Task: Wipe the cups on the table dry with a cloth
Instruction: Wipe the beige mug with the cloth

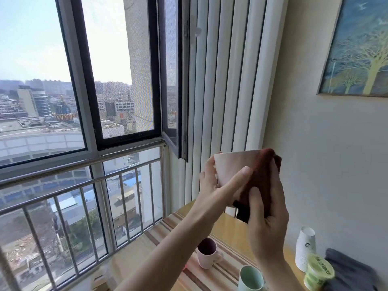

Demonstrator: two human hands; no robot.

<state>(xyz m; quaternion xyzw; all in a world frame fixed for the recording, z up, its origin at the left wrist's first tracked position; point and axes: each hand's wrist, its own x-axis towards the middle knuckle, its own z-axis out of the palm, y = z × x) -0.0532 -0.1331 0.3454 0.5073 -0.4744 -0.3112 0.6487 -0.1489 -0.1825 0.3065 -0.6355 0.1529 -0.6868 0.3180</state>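
Observation:
I hold a pale pink cup [233, 164] up at chest height, well above the table. My left hand [218, 185] grips it from the left, thumb across its side. My right hand [266, 213] presses a dark red-brown cloth [262, 181] against the cup's right side and rim. Down on the table stand a pink mug [207, 254] with a dark inside and a light green cup [251, 279].
The wooden table [231, 229] carries a striped runner [201, 276]. At its right stand a stack of white paper cups [305, 248], a green tub [318, 274] and a grey cloth [348, 269]. A window with a metal railing [84, 185] fills the left.

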